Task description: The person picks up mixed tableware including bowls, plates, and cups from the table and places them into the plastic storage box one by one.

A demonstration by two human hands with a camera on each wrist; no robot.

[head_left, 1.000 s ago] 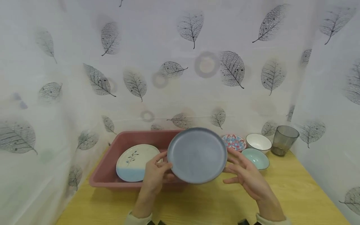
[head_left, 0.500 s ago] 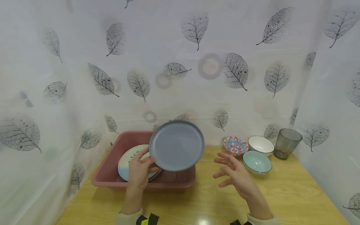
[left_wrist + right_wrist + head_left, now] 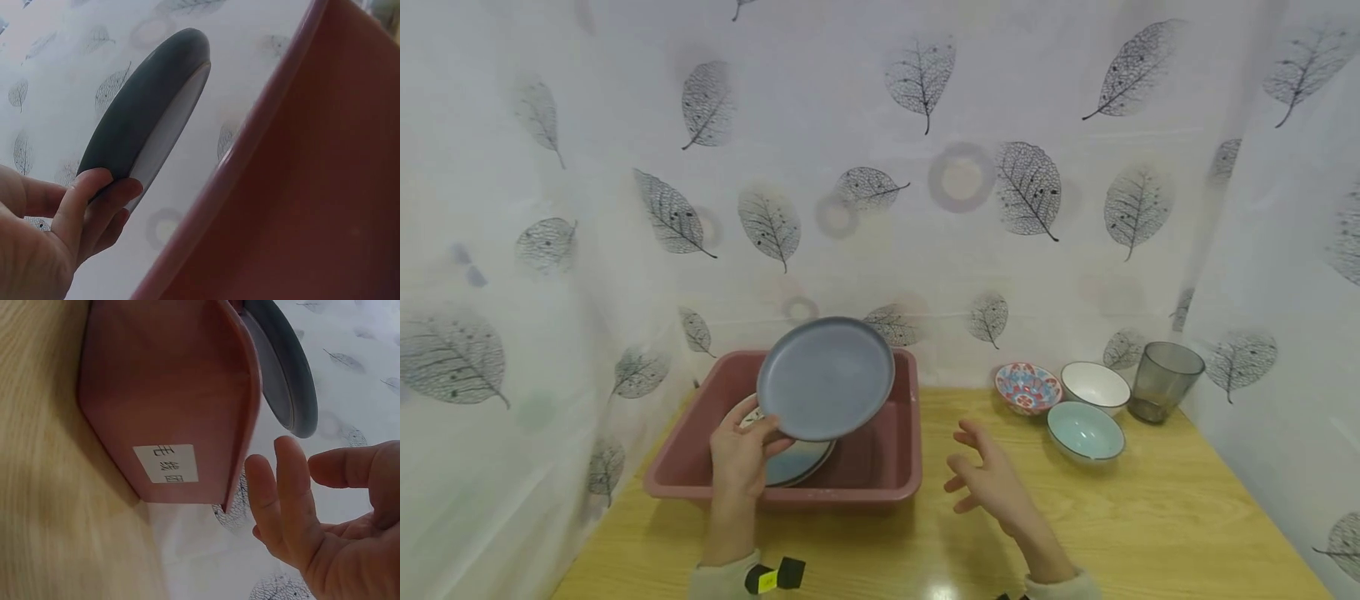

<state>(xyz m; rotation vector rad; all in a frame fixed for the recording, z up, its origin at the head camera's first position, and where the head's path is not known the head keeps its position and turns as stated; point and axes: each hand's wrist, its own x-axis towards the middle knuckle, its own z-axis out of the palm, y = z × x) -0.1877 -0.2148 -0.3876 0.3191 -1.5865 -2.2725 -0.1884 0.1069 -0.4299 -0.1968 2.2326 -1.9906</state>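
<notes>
A round grey-blue plate (image 3: 826, 379) is held up tilted over the red-brown plastic basin (image 3: 889, 493). My left hand (image 3: 741, 454) pinches it by its lower left rim, thumb on the face side. In the left wrist view the plate (image 3: 147, 106) shows almost edge-on, its dark underside towards the camera. Partly behind it, a cream and light-blue plate (image 3: 793, 462) lies in the basin. My right hand (image 3: 988, 479) hovers right of the basin with loosely bent fingers and nothing in them. In the right wrist view its fingers (image 3: 294, 487) are apart from the plate.
To the right on the wooden table (image 3: 1150, 517) stand a red and blue patterned bowl (image 3: 1028, 388), a white bowl (image 3: 1096, 385), a mint-green bowl (image 3: 1086, 432) and a smoky glass (image 3: 1165, 382). A white label (image 3: 167, 464) is on the basin's side. Leaf-print sheeting surrounds the table.
The grey-blue plate has moved left over the basin in my left hand, tilting more. My right hand has come away from the plate's right side and moved left and slightly down.
</notes>
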